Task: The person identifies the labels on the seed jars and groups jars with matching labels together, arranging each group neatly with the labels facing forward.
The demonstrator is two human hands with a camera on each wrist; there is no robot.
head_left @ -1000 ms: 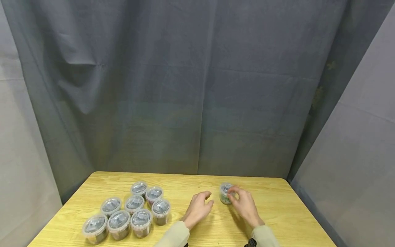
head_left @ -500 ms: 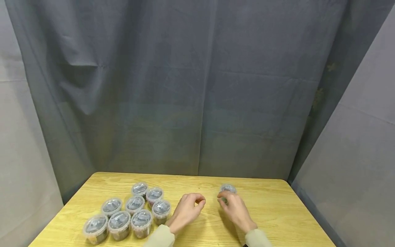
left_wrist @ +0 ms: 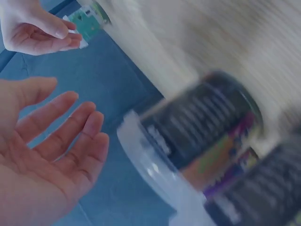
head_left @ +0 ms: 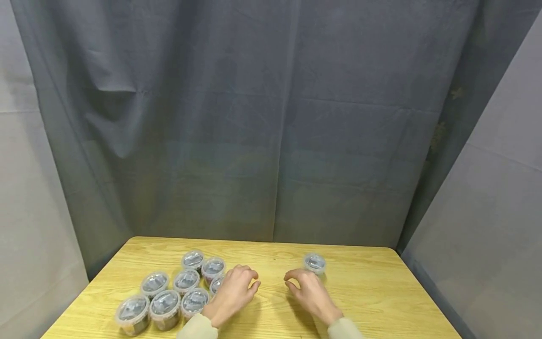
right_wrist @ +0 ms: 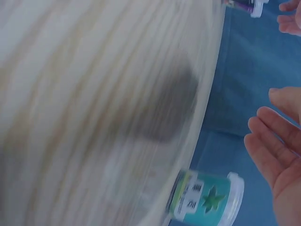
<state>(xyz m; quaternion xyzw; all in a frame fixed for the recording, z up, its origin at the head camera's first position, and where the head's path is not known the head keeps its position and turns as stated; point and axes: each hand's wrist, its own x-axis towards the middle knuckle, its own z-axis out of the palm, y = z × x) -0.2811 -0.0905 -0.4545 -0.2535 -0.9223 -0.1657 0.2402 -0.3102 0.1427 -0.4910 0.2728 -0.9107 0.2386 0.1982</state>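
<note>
My left hand [head_left: 232, 293], fingers loosely bent and holding nothing, hovers at the right edge of a group of lidded plastic tubs, partly covering one tub [head_left: 215, 283]. In the left wrist view, a dark-labelled tub [left_wrist: 202, 127] with a clear lid lies just beyond that hand's fingertips. My right hand [head_left: 309, 293] is also without anything in it, in front of a lone tub [head_left: 314, 262] at the right. The right wrist view shows this tub's teal side with a green leaf and a white label [right_wrist: 190, 194], apart from the relaxed fingers [right_wrist: 263, 153].
Several more clear-lidded tubs [head_left: 164, 303] stand close together on the left of the wooden table [head_left: 372, 292]. A grey curtain [head_left: 211, 141] hangs behind the table's far edge, with pale cloth panels [head_left: 491, 226] at both sides.
My left hand has moved left to the grouped tubs. My right hand has come away from the lone tub's lid, moving left and nearer to me. The tubs stay in place.
</note>
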